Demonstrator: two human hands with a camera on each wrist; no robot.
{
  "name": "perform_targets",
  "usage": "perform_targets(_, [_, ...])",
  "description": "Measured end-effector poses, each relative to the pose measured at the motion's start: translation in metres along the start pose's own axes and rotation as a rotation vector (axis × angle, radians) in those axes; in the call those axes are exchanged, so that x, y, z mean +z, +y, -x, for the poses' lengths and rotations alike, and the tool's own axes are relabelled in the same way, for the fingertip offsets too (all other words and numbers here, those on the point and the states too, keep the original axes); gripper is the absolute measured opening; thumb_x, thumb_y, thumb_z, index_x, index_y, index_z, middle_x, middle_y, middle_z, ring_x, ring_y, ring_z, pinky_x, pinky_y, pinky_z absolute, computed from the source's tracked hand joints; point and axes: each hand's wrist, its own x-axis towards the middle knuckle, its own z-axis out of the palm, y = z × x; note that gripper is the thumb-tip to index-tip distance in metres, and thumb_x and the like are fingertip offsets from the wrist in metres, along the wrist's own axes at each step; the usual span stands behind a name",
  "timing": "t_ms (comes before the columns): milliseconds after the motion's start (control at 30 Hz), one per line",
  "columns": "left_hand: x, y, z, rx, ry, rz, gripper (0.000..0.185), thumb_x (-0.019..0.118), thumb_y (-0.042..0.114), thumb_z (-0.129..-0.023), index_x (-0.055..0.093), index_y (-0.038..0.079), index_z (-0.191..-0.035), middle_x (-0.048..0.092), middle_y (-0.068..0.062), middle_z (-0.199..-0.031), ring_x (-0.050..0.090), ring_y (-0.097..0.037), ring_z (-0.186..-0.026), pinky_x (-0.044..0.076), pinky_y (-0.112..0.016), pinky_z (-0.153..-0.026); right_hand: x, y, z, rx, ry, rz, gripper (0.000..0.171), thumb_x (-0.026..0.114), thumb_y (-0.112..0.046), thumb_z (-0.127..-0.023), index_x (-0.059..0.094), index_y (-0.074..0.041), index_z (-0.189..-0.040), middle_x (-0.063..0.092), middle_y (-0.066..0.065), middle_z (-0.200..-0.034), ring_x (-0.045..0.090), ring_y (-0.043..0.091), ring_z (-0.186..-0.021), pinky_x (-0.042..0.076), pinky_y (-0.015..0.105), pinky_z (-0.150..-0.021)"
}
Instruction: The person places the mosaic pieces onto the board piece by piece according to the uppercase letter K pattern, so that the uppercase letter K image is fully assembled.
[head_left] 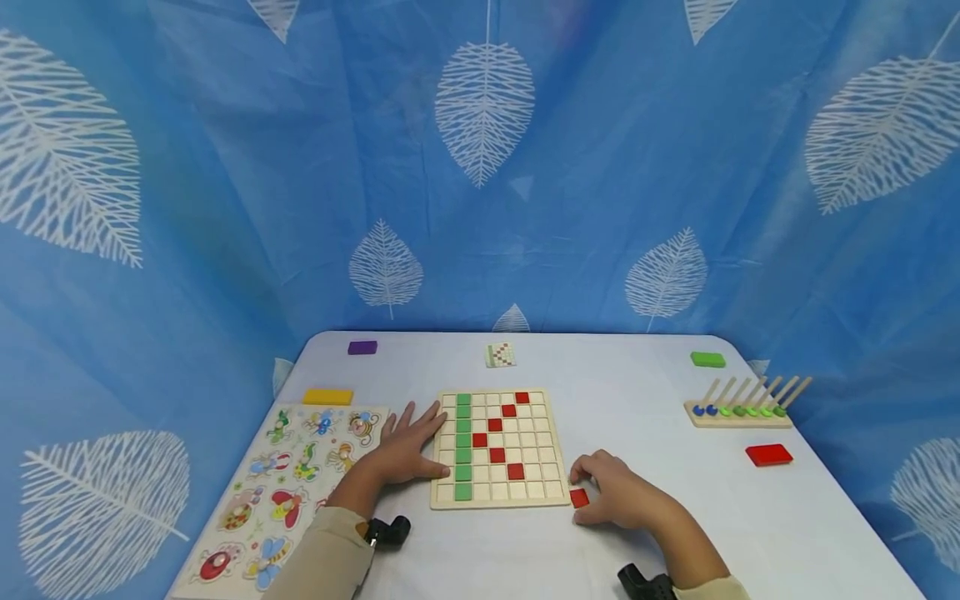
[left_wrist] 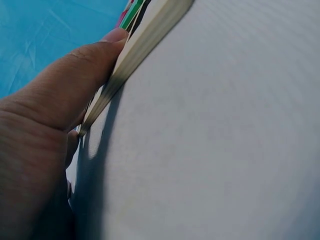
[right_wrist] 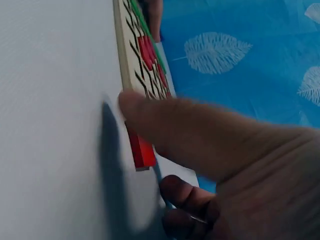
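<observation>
A wooden grid board [head_left: 500, 493] lies in front of me, with a column of green tiles [head_left: 463, 454] along its left side and several red tiles [head_left: 515, 472] in a zigzag. My left hand [head_left: 405, 450] rests on the board's left edge with fingers spread. Its thumb [left_wrist: 100, 55] lies along the rim. Beside the board's lower right corner, my right hand [head_left: 618, 492] holds a loose red tile [head_left: 579, 498] between thumb and curved fingers. The right wrist view shows that red tile [right_wrist: 141, 150] partly behind the thumb, near the white tabletop.
An insect picture puzzle [head_left: 247, 508] lies at the left, with a yellow block [head_left: 327, 397] behind it. Farther back are a purple block [head_left: 362, 347], a small pattern card [head_left: 500, 355] and a green block [head_left: 707, 359]. A bead-and-peg rack [head_left: 738, 414] and red block [head_left: 768, 455] sit right.
</observation>
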Motion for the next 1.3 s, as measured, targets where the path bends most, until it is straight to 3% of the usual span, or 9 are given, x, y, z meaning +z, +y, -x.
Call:
perform_targets(333, [0.002,0.000,-0.001,-0.012,0.012,-0.004,0.109,0.083,0.064,-0.078,0.034,0.023,-0.165,0.016,0.001,-0.177,-0.005,-0.039,-0.163,-0.008,-0.065,-0.127,0.003,0.009,0.004,-0.061,0.083,0.025,0.029,0.089,-0.015,-0.082,0.069,-0.029,-0.098,0.058,-0.008,-0.101,0.052,0.014,-0.092,0.049,0.036,-0.083])
perform_targets(533, [0.000,0.000,0.000,-0.027,0.008,-0.014,0.108,0.083,0.065,-0.078,0.034,0.024,-0.166,0.014,0.002,-0.177,-0.007,-0.039,-0.163,-0.008,-0.064,-0.128,0.008,-0.006,0.002,-0.018,0.199,-0.093,0.024,0.086,-0.013,-0.085,0.070,-0.023,-0.100,0.060,-0.007,-0.092,0.052,0.013,-0.082,0.045,0.030,-0.070])
perform_targets(633, [-0.001,0.001,0.001,-0.015,0.009,-0.008,0.108,0.083,0.063,-0.078,0.034,0.022,-0.166,0.015,0.001,-0.177,-0.007,-0.040,-0.163,-0.008,-0.064,-0.127,0.019,-0.021,-0.001,-0.054,0.212,-0.151,0.025,0.086,-0.014,-0.086,0.070,-0.022,-0.104,0.062,-0.008,-0.093,0.054,0.012,-0.083,0.046,0.027,-0.069])
perform_targets(767, [0.000,0.002,0.001,-0.004,0.014,-0.001,0.108,0.084,0.063,-0.078,0.035,0.021,-0.165,0.016,-0.001,-0.177,-0.005,-0.041,-0.163,-0.007,-0.066,-0.127,0.033,-0.033,-0.004,-0.157,0.186,-0.106,0.017,0.084,-0.015,-0.087,0.071,-0.022,-0.095,0.060,-0.009,-0.090,0.053,0.009,-0.081,0.046,0.025,-0.068])
perform_targets(933, [0.002,0.002,-0.001,0.004,0.000,-0.016,0.108,0.082,0.065,-0.079,0.033,0.023,-0.166,0.014,0.001,-0.177,-0.007,-0.040,-0.163,-0.008,-0.065,-0.127,0.043,-0.036,-0.006,-0.206,0.209,-0.012,0.018,0.084,-0.015,-0.086,0.071,-0.027,-0.083,0.060,-0.013,-0.089,0.050,0.010,-0.083,0.043,0.025,-0.071])
perform_targets(1300, [0.000,0.000,-0.001,-0.001,0.012,-0.015,0.108,0.083,0.063,-0.078,0.034,0.024,-0.166,0.014,0.002,-0.177,-0.007,-0.039,-0.163,-0.008,-0.064,-0.127,0.046,-0.041,-0.006,-0.252,0.233,0.017,0.018,0.080,-0.008,-0.089,0.074,-0.024,-0.084,0.063,-0.016,-0.094,0.056,0.001,-0.084,0.053,0.024,-0.074])
